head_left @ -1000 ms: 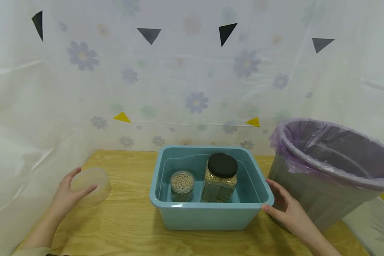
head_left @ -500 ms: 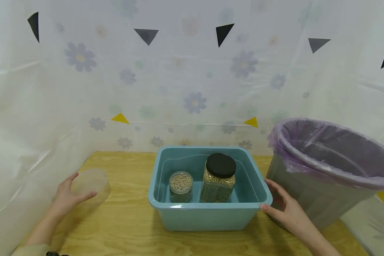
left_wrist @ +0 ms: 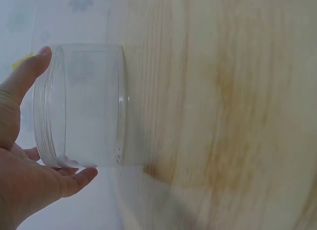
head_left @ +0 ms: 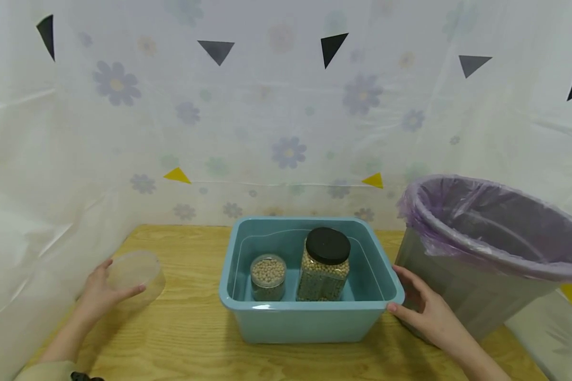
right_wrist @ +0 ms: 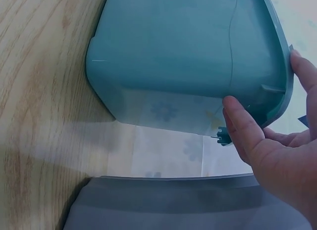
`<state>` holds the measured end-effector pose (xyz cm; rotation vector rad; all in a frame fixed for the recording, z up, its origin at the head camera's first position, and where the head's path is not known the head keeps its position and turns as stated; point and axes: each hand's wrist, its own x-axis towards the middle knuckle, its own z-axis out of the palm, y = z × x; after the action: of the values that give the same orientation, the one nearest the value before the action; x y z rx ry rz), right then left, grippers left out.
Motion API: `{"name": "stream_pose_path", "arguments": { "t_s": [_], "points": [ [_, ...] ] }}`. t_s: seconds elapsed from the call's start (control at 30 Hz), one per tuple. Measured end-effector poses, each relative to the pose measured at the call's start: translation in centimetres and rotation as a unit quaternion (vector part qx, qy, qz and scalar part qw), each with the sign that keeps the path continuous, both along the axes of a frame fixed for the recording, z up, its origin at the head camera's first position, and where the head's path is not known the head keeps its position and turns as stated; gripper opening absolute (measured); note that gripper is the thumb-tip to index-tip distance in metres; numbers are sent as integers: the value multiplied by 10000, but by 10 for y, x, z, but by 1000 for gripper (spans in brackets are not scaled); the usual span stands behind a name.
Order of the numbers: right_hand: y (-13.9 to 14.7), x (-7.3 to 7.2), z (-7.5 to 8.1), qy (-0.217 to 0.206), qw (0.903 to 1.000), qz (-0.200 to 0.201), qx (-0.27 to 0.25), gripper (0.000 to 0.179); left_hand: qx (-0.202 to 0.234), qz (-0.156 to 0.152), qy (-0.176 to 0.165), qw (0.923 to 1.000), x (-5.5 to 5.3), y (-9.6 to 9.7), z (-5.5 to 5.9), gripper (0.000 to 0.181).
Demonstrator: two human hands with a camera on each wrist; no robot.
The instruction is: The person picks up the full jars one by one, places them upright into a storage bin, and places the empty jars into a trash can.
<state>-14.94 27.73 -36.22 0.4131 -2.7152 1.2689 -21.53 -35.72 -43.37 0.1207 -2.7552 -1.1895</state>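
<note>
Now the left hand (head_left: 98,294) sits a bit lower, its wide grip holding the clear jar (left_wrist: 91,106) at nine o'clock from the blue tub (head_left: 310,324). The right hand (head_left: 428,313) still pinches the tub's four-o'clock corner, so both seem steady.

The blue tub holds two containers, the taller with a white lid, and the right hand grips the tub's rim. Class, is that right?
No: in the head view, the lid on the taller container is black. The right hand does grip the rim of the blue tub.
</note>
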Motion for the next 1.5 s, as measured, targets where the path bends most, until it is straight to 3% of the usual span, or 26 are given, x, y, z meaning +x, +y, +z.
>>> {"name": "stream_pose_path", "arguments": {
  "t_s": [0.23, 0.4, 0.57, 0.93, 1.17, 1.4, 1.5],
  "points": [
    [-1, 1, 5, -54, 10000, 40, -41, 70, 149, 95, -17, 9998, 3, 1, -2, 119],
    [0, 3, 9, 262, 9995, 24, 194, 68, 42, 133, 76, 9999, 5, 3, -3, 117],
    [2, 5, 14, 584, 9980, 80, 246, 59, 46, -30, 83, 10000, 6, 8, 6, 117],
    [7, 17, 40, 1099, 9939, 59, 4, 50, 43, -328, -102, 9994, 10, 33, 48, 120],
    [8, 30, 65, 1554, 9877, -159, 38, 51, 55, -421, 264, 9987, 11, 52, 76, 119],
    [10, 40, 93, 2171, 9754, -296, -244, 55, 21, -587, 252, 9980, 11, 72, 106, 119],
    [14, 39, 102, 2560, 9622, -153, -910, 52, -77, -637, 329, 9974, 10, 80, 116, 118]
  ]
}}
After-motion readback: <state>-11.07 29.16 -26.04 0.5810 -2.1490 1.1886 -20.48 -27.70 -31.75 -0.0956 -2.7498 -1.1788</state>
